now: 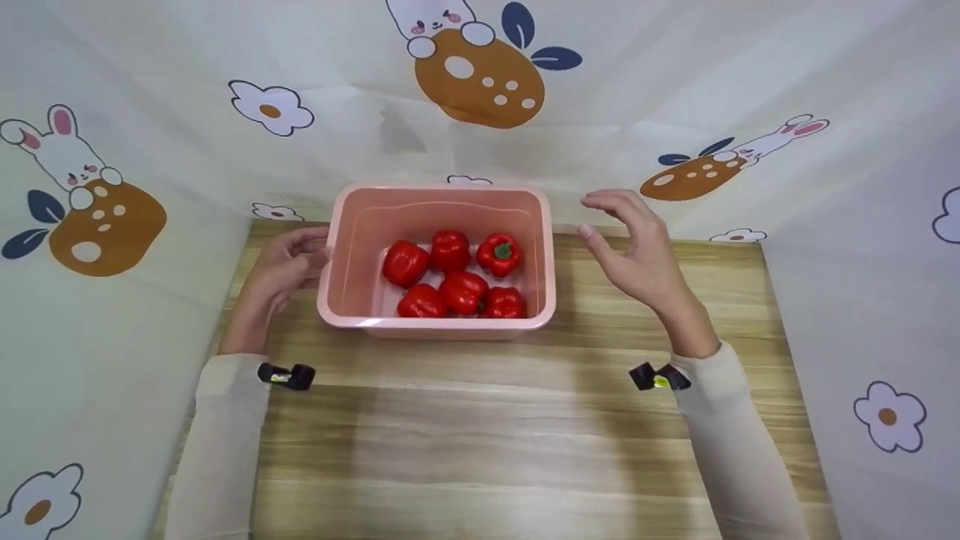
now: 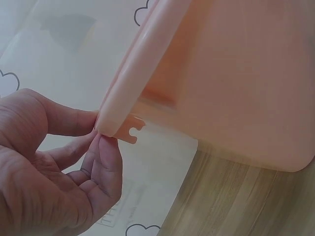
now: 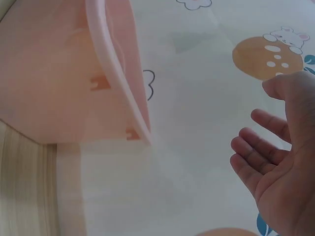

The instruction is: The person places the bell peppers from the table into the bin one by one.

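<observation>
A pink plastic basin [image 1: 435,323] stands on the wooden table, with several red bell peppers [image 1: 463,292] lying inside it. One pepper [image 1: 499,255] shows its green stem. At the basin's left side, my left hand [image 1: 289,262] pinches the rim between thumb and fingers; the left wrist view shows this grip on the rim [image 2: 133,73] up close. My right hand [image 1: 637,255] hovers a short way off the basin's right side, touching nothing. In the right wrist view its fingers [image 3: 258,152] are loosely bent, the thumb apart from them.
Wood-grain tabletop [image 1: 465,435] extends in front of the basin. Pale cloth [image 1: 337,150] printed with rabbits and flowers hangs behind and on both sides. A black wrist device [image 1: 286,376] sits at the left cuff, another device [image 1: 660,376] at the right.
</observation>
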Demonstrator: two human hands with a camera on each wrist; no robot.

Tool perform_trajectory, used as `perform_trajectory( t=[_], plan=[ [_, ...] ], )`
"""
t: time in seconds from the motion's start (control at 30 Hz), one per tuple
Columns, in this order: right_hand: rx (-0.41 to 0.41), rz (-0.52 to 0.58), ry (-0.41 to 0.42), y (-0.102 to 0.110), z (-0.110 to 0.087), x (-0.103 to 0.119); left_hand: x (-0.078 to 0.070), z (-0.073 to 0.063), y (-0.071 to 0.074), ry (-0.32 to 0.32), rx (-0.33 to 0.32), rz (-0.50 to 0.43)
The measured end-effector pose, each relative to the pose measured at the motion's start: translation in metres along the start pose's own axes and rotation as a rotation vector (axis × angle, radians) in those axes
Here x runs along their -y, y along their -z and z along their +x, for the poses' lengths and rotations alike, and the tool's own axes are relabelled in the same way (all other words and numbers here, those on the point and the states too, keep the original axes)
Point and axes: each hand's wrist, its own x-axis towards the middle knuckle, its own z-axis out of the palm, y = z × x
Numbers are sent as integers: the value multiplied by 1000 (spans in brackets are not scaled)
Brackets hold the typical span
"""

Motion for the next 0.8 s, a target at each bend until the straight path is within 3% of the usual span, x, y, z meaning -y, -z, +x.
perform_trajectory(
  t=[0.23, 0.53, 0.8],
  plan=[
    [-51, -69, 0, 19, -22, -21, 0, 1, -2, 6, 0, 8],
    [-74, -132, -103, 45, -55, -42, 1, 3, -5, 9, 7, -7],
    [-105, -135, -148, 59, -71, -52, 1, 1, -4, 1, 8, 1]
  ],
)
